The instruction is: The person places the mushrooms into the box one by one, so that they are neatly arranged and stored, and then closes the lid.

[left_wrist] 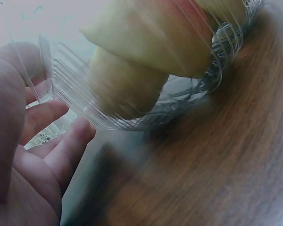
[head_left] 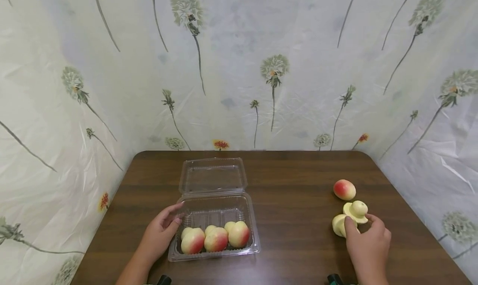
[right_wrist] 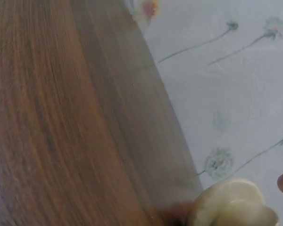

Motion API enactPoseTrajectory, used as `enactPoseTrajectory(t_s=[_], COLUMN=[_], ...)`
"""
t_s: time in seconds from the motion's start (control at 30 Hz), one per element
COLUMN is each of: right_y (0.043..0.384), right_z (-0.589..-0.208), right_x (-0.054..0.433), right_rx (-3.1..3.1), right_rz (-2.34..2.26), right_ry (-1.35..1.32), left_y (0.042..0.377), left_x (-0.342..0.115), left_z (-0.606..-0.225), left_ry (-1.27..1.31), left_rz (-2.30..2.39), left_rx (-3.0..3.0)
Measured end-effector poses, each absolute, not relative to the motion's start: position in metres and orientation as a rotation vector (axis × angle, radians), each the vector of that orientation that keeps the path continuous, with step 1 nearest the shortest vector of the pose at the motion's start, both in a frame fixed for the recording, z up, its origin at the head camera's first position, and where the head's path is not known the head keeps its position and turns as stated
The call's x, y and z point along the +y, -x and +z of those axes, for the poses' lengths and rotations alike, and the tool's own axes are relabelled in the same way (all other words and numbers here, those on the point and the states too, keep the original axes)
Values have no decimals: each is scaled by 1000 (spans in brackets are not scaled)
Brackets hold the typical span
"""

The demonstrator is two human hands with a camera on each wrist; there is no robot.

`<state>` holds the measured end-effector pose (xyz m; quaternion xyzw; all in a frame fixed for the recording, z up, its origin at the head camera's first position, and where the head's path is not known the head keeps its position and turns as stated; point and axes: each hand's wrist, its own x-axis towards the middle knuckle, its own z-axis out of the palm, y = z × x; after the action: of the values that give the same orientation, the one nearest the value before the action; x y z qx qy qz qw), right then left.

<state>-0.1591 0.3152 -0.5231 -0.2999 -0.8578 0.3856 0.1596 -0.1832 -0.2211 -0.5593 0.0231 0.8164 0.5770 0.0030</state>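
Observation:
A clear plastic clamshell box stands with its lid folded back. Along its near side lie several mushrooms with red-and-yellow caps and pale stems. My left hand holds the box's left edge, and in the left wrist view its fingers curve beside the ribbed wall. On the right, my right hand pinches a pale mushroom, stem upward, between thumb and index finger. This mushroom shows at the bottom of the right wrist view. Another pale mushroom sits beside my right thumb, partly covered.
Farther back on the right, a red-and-yellow mushroom lies cap up. The open lid stretches toward the back of the brown wooden table. Dandelion-patterned sheeting surrounds the table's back and sides.

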Motion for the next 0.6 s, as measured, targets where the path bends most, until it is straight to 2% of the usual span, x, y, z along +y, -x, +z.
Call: enactPoseTrajectory(t_s=[0.6], right_y=[163], right_z=[-535], right_x=[318], right_rx=[-2503], right_rz=[1230], right_ry=[919], left_y=[181], left_x=[-219], left_z=[-557], left_ry=[-114], left_rz=[1848], left_rx=[2529])
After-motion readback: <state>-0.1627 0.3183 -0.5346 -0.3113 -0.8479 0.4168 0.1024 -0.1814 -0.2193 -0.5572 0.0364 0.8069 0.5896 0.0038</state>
